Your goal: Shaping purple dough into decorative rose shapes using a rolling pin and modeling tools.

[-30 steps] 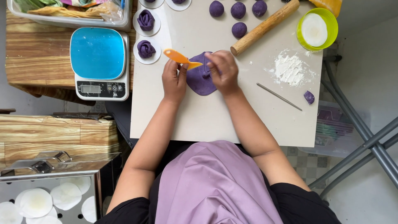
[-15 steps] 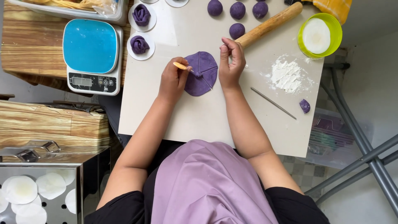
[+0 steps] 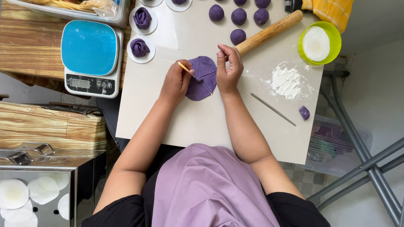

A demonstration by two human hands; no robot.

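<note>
Pinched in the left hand [image 3: 176, 82] is a thin orange cutter [image 3: 185, 68], its edge pressed down onto the flat purple dough disc [image 3: 202, 78] in the middle of the white board [image 3: 168, 117]. Cut lines cross the disc. Further left sit a blue kitchen scale [image 3: 89, 56] and two purple dough roses [image 3: 139, 47] on paper rounds. On the other side, the right hand [image 3: 228, 69] rests on the disc's edge, fingers bent, holding nothing. Beyond it lie a wooden rolling pin [image 3: 269, 31], a flour pile [image 3: 287, 82], a metal skewer [image 3: 272, 109] and a green bowl [image 3: 333, 31].
</note>
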